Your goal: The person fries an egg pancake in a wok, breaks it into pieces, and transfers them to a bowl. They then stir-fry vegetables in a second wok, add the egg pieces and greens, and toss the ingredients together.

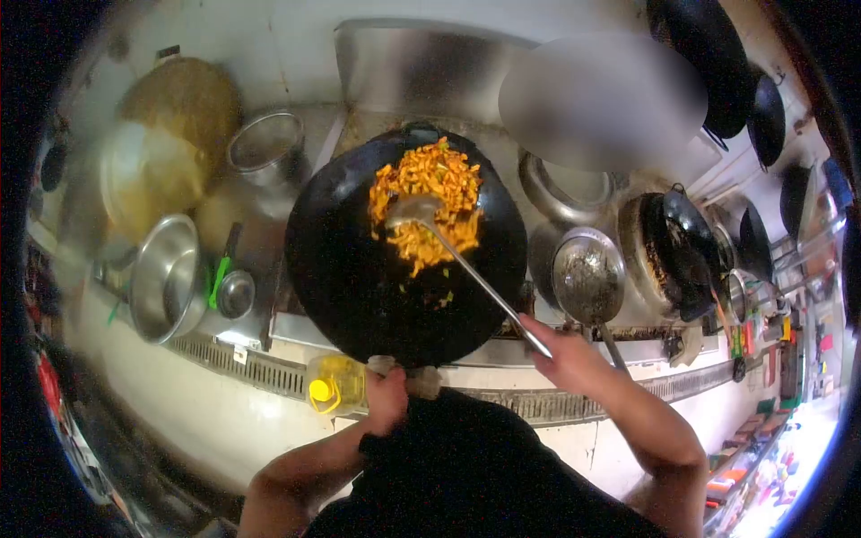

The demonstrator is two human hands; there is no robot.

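Note:
A large black wok (341,278) sits on the stove in front of me, tilted slightly. Chopped orange-brown food (439,179) with green bits is heaped in its far half. My right hand (560,357) is closed round the long metal handle of a ladle (414,210), whose rounded head rests against the food. At the wok's near edge, my left hand (387,394) is closed on the rim or handle, with a pale greyish cloth (421,382) around it. Just left of that hand stands a bottle of yellow oil (339,381) with a yellow cap.
To the left are a steel bowl (166,278), a small metal cup (237,294), a green-handled tool (218,280) and a steel pot (266,148). A strainer (588,269) and a second dark wok (686,242) lie right. Several pans hang at the upper right. A blurred patch covers the upper right.

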